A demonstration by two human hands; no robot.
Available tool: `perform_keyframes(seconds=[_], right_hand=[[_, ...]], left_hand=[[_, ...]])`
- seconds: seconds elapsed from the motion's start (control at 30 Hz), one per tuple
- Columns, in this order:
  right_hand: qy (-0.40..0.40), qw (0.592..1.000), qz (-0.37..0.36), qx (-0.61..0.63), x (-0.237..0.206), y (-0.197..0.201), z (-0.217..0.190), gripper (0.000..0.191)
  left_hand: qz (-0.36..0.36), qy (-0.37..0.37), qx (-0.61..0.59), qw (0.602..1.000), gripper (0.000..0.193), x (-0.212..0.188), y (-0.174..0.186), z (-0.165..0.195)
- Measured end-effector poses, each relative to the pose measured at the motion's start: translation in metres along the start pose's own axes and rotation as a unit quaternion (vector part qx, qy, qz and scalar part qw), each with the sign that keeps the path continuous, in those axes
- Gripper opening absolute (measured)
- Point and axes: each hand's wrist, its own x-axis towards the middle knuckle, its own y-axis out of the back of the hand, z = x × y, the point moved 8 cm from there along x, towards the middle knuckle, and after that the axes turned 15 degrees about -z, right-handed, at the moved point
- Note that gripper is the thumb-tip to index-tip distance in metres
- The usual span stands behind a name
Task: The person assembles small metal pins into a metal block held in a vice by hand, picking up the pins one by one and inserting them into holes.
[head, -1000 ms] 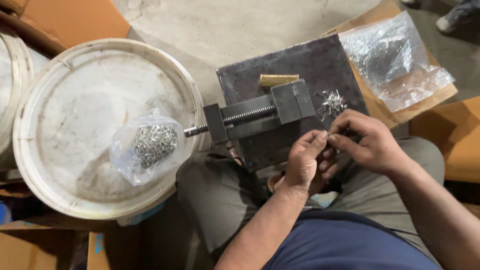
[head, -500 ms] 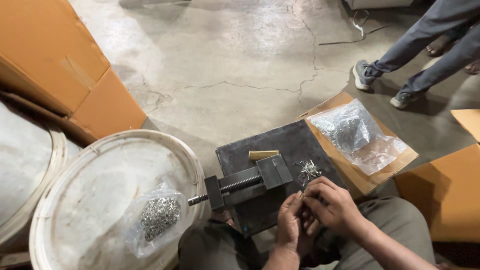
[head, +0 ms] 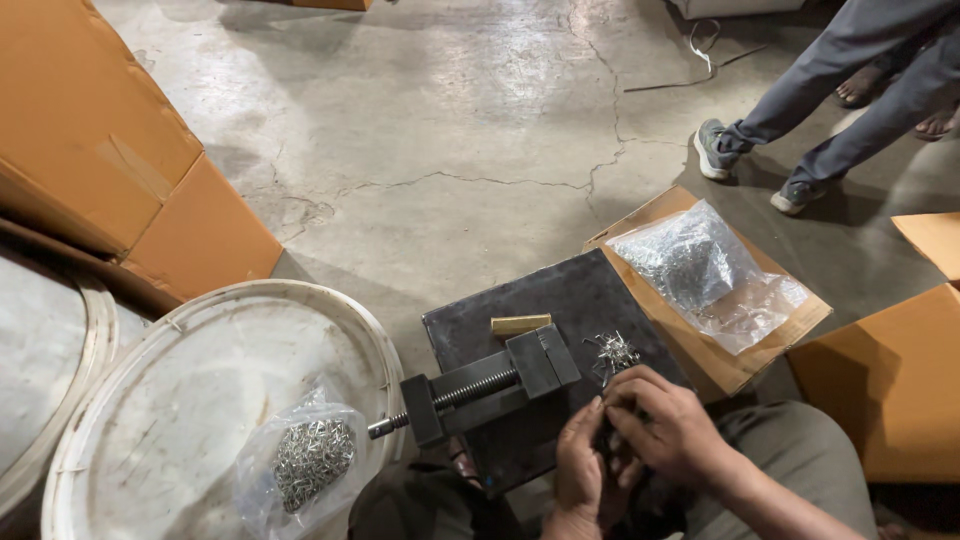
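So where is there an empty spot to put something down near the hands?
The dark slab is bare along its far edge, beyond the small wooden block. The white bucket lid is bare beyond its bag of metal pieces. It is crowded where the left hand and right hand meet beside the vise and loose metal bits.

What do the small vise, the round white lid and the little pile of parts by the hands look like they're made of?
The vise looks like dark, matte metal: blocky jaws and a bare, shiny threaded screw. The round white lid seems to be plastic, dull and scuffed, with a moulded raised rim. The pile of small parts beside the right hand looks like bright metal, thin and glinting; too small to tell more.
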Motion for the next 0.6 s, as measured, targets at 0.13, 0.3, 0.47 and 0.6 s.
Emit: perform_keyframes(seconds=[0.13, 0.3, 0.47, 0.6], right_hand=[[0.074, 0.986, -0.058, -0.137, 0.011, 0.012, -0.027, 0.016], [0.062, 0.987, -0.058, -0.134, 0.011, 0.002, -0.019, 0.014], [-0.018, 0.998, -0.041, 0.037, 0.008, -0.024, 0.014, 0.015], [-0.018, 0.995, -0.040, 0.088, 0.026, -0.030, 0.017, 0.011]], left_hand=[[-0.060, -0.108, 0.095, 0.988, 0.035, -0.001, -0.001, 0.018], [-0.017, -0.047, 0.271, 0.961, 0.025, 0.011, 0.034, 0.019], [-0.094, -0.076, 0.035, 0.992, 0.028, -0.004, 0.030, 0.014], [-0.099, -0.078, -0.044, 0.991, 0.031, -0.010, 0.021, 0.029]])
